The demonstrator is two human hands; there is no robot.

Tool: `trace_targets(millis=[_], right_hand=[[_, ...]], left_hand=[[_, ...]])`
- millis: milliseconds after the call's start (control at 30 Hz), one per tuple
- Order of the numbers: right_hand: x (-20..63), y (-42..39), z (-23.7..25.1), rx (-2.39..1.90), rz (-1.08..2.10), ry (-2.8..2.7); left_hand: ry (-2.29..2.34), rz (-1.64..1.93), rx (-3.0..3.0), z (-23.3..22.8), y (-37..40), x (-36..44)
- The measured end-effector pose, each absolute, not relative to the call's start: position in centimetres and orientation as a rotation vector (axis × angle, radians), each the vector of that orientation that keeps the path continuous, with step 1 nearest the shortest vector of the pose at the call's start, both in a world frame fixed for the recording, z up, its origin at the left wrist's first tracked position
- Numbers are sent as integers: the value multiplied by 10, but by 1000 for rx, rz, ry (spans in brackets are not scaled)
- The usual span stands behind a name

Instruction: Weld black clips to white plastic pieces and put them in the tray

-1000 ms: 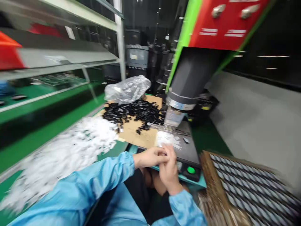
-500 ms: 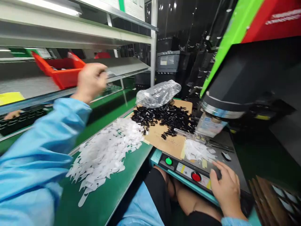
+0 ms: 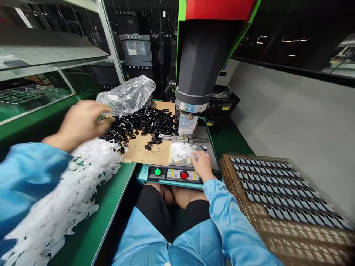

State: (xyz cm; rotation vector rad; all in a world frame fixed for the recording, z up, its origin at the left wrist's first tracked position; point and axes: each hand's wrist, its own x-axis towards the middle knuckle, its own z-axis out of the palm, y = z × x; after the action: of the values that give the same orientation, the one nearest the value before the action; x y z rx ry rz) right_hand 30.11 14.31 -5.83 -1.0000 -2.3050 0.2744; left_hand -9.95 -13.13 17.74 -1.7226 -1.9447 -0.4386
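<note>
Blurred by motion, my left hand (image 3: 83,122) hovers at the left edge of a heap of small black plastic parts (image 3: 155,122), thumb and fingers apart, with nothing visible between them. Below it, a long pile of thin white tabbed pieces (image 3: 63,195) covers the green bench. At the right edge of a smaller pile of white pieces (image 3: 180,150) on the machine bed, my right hand (image 3: 203,165) has thumb and fingers curled together around a small pale bit I cannot make out. One dark oval part (image 3: 204,147) lies just beyond those fingers.
A black machine head (image 3: 194,62) hangs over a metal fixture (image 3: 184,137). Along the bed's front are a green button (image 3: 157,171) and a red button (image 3: 183,174). Stacked trays of grey parts (image 3: 277,184) stand at right. A clear plastic bag (image 3: 130,96) lies behind the black heap.
The view has swung right. My left hand has come from beside the red bin at the shelf to the black heap. My right hand has closed up at the small white pile.
</note>
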Motion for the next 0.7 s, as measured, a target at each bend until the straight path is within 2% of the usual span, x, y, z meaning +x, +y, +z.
trace_targets(millis=[167,267,500,600,700], right_hand=[[301,147,-62,-933,262,-2301],[303,145,-66,-945,245,-2277],[302,142,-66,-980,249,-2256],[304,140,-64,-962,290,-2233],[308,141,-64,-932,370,-2144]], left_hand=[[-1922,-640,-2406,43,-39,27],[-1903,-653,-2562,3,-11,71],[-1730,-309,-2646,2,19,79],[-1708,-372,-2693,2,24,79],[-1752,-580,-2699,-2,23,74]])
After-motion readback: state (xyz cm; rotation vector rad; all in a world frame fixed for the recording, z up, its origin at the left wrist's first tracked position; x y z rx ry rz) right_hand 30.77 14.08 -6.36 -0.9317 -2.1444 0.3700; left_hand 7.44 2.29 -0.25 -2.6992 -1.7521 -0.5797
